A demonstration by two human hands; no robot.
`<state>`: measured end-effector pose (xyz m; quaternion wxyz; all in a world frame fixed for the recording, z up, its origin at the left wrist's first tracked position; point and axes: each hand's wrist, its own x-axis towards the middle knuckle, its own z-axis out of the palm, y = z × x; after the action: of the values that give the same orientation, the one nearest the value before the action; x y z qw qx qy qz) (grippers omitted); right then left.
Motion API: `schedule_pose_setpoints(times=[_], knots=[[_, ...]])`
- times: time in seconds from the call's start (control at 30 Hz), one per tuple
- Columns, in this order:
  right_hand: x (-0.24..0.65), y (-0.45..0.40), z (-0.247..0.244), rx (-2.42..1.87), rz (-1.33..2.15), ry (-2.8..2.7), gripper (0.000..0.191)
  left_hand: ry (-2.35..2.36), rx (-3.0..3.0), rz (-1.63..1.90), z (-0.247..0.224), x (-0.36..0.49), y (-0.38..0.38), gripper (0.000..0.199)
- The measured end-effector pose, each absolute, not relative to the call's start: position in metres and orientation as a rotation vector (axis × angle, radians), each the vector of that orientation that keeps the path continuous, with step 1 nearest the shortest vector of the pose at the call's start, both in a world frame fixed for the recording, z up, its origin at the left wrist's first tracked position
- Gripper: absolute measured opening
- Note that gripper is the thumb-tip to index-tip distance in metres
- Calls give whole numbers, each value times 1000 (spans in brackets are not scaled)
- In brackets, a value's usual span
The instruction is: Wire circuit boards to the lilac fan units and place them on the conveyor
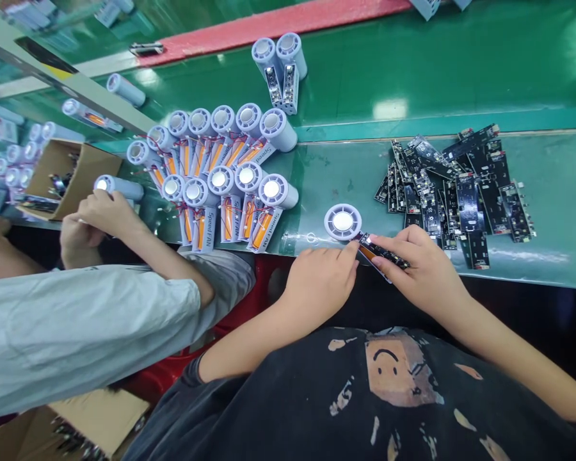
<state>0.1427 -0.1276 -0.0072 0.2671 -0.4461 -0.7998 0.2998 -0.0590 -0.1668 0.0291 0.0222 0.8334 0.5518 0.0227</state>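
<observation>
My right hand [413, 269] grips a black circuit board [383, 251] with an orange strip beneath it. That board joins a round white fan head [342, 222] lying on the green belt. My left hand [319, 285] has its fingertips at the neck of the fan head, against the board's near end. Beyond my right hand lies a heap of black circuit boards [446, 192]. Rows of white cylindrical fan units [221, 180] with orange strips and "Speed FAN" cards stand to the left of my hands.
A co-worker's hand [100, 214] holds a white cylinder [119, 187] at the left, beside a cardboard box [72, 176] of parts. Another box [96, 419] sits at the lower left. A pair of white units [278, 72] lies on the far belt [461, 64].
</observation>
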Motion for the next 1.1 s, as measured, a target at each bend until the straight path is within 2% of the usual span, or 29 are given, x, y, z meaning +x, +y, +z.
schedule_pose_setpoints(times=[0.3,0.73,1.0,1.1], knots=[[146,-124,-8,-1202,895,-2098,32,1649,2694,59,37,-73,-177,36],[151,-120,-15,-1189,1007,-2011,31,1570,2317,17,32,-71,-158,46],[148,-122,-11,-1153,779,-2147,29,1630,2390,-342,42,-55,-146,46],[148,-126,-8,-1172,620,-2240,29,1488,2294,-249,47,-68,-142,49]])
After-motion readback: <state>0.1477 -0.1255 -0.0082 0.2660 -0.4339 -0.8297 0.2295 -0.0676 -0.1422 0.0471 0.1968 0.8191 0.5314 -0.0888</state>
